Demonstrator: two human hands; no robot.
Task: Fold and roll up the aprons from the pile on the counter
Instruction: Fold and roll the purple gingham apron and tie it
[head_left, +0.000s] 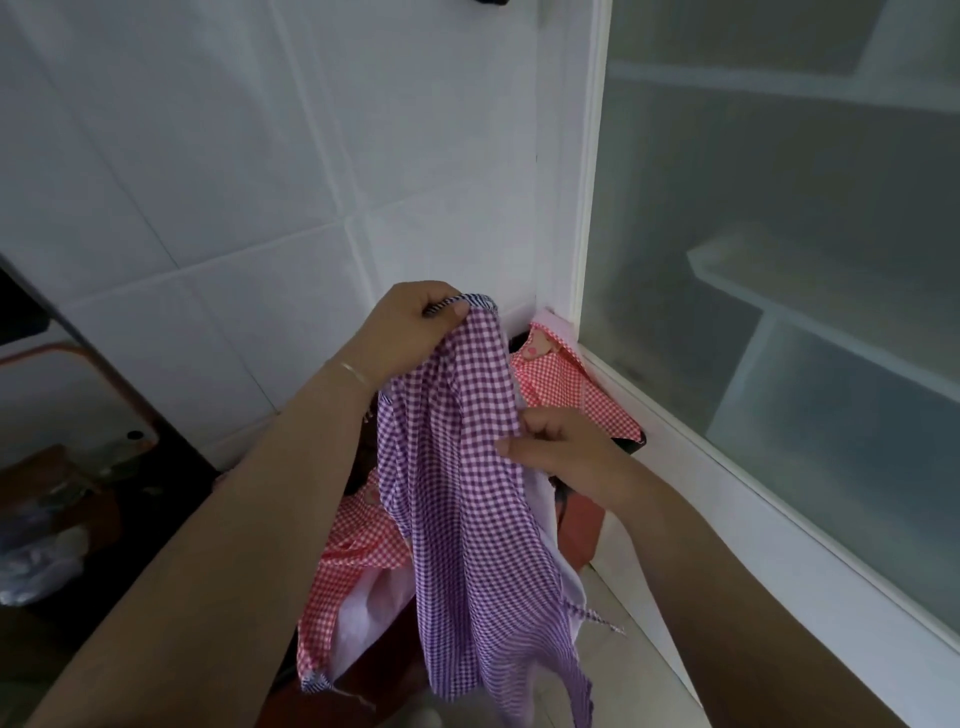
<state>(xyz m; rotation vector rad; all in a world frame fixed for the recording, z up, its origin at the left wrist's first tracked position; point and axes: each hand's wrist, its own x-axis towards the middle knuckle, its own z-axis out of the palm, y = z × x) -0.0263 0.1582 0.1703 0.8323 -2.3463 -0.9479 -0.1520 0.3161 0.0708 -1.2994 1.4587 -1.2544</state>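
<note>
I'm lifting the purple checked apron (467, 509) off the pile: my left hand (410, 325) pinches its top edge, my right hand (558, 441) grips a side hem lower down. Red checked aprons (363, 540) lie beneath both hands. Next I should find the corners and spread it flat on the table.

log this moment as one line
step: lifting apron | left hand: grips purple gingham apron top | right hand: pinches its edge | pile: red gingham aprons beneath

A purple-and-white checked apron (467, 493) hangs lengthwise in the air, bunched at its top edge and falling in loose folds, a thin tie trailing at its lower right. Behind it lies a crumpled pile of red-and-white checked aprons (561, 384) with white lining.
</note>
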